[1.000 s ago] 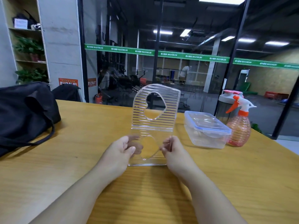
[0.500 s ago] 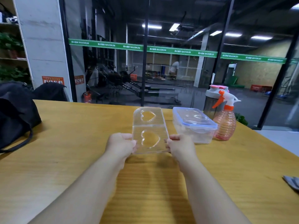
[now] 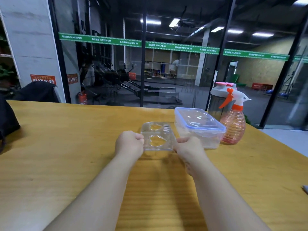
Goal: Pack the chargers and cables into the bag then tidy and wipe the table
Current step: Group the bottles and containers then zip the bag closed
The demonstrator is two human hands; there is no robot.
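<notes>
A clear ribbed plastic tray (image 3: 157,138) with two heart-shaped cut-outs lies almost flat just above the wooden table (image 3: 66,155). My left hand (image 3: 129,144) grips its left edge with curled fingers. My right hand (image 3: 188,146) pinches its right edge. The black bag (image 3: 7,120) shows only as a dark corner at the far left edge of the table. No chargers or cables are in view.
A clear lidded box with a blue rim (image 3: 199,126) stands right of the tray. Behind it are a pink spray bottle with an orange trigger (image 3: 233,124) and a grey shaker bottle (image 3: 217,100). A grey cloth corner (image 3: 305,189) peeks in at the right edge. Glass wall beyond the table.
The tray went from standing upright in both hands to lying nearly flat and lower over the table. The view swung right, so most of the bag left the frame.
</notes>
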